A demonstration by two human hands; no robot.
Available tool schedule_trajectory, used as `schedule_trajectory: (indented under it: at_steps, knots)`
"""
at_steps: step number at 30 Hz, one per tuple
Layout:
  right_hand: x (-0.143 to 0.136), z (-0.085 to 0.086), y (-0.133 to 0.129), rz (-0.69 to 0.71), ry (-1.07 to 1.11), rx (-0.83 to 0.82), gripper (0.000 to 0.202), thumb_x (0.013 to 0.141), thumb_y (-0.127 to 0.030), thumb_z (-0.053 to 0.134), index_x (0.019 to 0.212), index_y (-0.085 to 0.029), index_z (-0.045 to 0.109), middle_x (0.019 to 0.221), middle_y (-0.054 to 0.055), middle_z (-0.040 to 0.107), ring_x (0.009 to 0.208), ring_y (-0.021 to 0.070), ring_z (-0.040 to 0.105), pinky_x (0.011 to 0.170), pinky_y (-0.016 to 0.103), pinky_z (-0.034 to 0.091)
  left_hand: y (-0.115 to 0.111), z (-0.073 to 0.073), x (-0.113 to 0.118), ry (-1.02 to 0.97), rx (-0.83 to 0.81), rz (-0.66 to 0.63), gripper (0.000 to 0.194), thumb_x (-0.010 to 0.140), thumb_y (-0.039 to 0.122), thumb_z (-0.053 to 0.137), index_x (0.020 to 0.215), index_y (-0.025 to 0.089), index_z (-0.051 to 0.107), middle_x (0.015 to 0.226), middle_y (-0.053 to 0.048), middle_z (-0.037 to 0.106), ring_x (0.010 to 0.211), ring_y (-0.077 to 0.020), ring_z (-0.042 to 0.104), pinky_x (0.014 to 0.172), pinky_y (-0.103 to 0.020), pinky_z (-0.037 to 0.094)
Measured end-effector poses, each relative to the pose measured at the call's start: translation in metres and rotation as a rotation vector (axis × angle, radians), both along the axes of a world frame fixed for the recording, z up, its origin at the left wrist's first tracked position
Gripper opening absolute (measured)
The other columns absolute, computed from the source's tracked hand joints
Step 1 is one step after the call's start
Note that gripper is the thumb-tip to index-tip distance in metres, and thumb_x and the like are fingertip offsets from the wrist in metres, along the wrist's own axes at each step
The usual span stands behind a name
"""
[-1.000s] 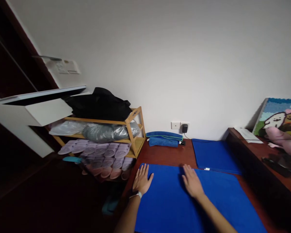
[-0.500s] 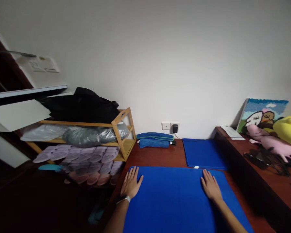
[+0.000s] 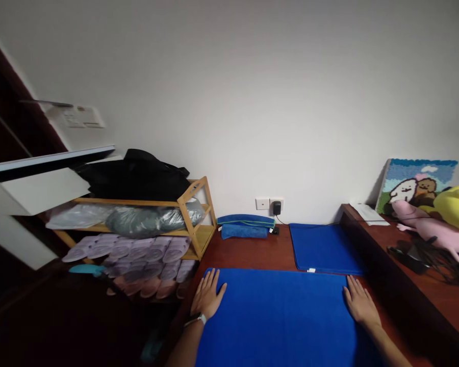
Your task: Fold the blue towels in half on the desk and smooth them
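Observation:
A large blue cloth [image 3: 279,316] lies spread flat on the red-brown tabletop [image 3: 252,253]. My left hand [image 3: 207,295], with a watch at the wrist, rests flat on the cloth's far left corner, fingers stretched out. At the far right corner my right hand [image 3: 362,302] lies flat too, its fingers out along the cloth's edge. Behind the cloth sits a second blue cloth [image 3: 325,247], flat and folded, with a small white tag at its near edge. Further left, against the wall, are folded blue cloths [image 3: 245,227], one with green trim.
A wooden shoe rack [image 3: 199,219] with several purple slippers [image 3: 153,250] and a black bag [image 3: 137,176] stands at left. A charger [image 3: 277,207] is plugged into the wall. On the raised ledge at right are a pink plush toy [image 3: 428,227], a yellow plush [image 3: 457,206] and a dog picture [image 3: 416,183].
My right hand has slid to the right across the cloth to its far right corner. My left hand stays at the left corner. The view has tilted slightly upward.

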State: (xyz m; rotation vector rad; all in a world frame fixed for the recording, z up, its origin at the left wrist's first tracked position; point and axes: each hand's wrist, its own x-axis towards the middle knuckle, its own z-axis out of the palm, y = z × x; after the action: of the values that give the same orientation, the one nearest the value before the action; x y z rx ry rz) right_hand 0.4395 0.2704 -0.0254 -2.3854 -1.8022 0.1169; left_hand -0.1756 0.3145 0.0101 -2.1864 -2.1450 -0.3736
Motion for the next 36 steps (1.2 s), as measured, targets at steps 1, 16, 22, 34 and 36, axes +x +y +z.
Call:
schedule_trajectory:
  at_steps: [1, 16, 22, 34, 36]
  knots:
    - [0.001, -0.001, 0.000, 0.001, 0.002, -0.001, 0.084, 0.093, -0.054, 0.007, 0.160, -0.008, 0.027, 0.168, 0.009, 0.027, 0.156, 0.0249, 0.021, 0.127, 0.046, 0.019, 0.000, 0.005, 0.000, -0.003, -0.009, 0.005, 0.071, 0.099, 0.060, 0.037, 0.155, 0.016, 0.043, 0.163, -0.013, 0.041, 0.152, -0.0293, 0.035, 0.122, -0.048, 0.030]
    - [0.022, -0.024, 0.001, -0.008, 0.100, 0.080, 0.094, 0.082, -0.064, 0.014, 0.159, -0.014, 0.034, 0.163, 0.010, 0.040, 0.154, 0.0287, 0.027, 0.126, 0.051, 0.024, 0.012, 0.006, -0.050, -0.180, 0.086, -0.075, 0.054, 0.102, 0.049, 0.038, 0.147, 0.025, 0.055, 0.151, -0.004, 0.059, 0.143, -0.0233, 0.049, 0.121, -0.042, 0.036]
    - [-0.060, 0.018, 0.008, 0.084, 0.096, 0.221, 0.093, 0.084, -0.069, 0.014, 0.163, -0.021, 0.024, 0.159, 0.010, 0.045, 0.153, 0.0324, 0.027, 0.127, 0.052, 0.025, 0.012, 0.005, -0.048, -0.167, 0.066, -0.103, 0.057, 0.103, 0.049, 0.037, 0.151, 0.022, 0.049, 0.156, -0.006, 0.053, 0.146, -0.0220, 0.045, 0.124, -0.042, 0.031]
    - [-0.466, 0.092, 0.028, 0.731, 0.288, -0.015, 0.068, 0.102, -0.053, 0.016, 0.161, -0.020, 0.029, 0.167, -0.001, 0.023, 0.155, 0.0232, 0.021, 0.128, 0.044, 0.019, 0.016, -0.002, -0.051, -0.147, 0.054, -0.098, 0.058, 0.102, 0.047, 0.038, 0.153, 0.021, 0.047, 0.157, -0.007, 0.050, 0.147, -0.0225, 0.043, 0.124, -0.043, 0.032]
    - [-0.466, 0.088, 0.028, 0.722, 0.276, 0.011, 0.065, 0.103, -0.051, 0.011, 0.161, -0.026, 0.025, 0.165, -0.007, 0.024, 0.155, 0.0219, 0.021, 0.126, 0.046, 0.021, 0.017, -0.003, -0.051, -0.143, 0.052, -0.090, 0.059, 0.102, 0.047, 0.037, 0.153, 0.019, 0.047, 0.158, -0.008, 0.050, 0.148, -0.0226, 0.042, 0.124, -0.043, 0.032]
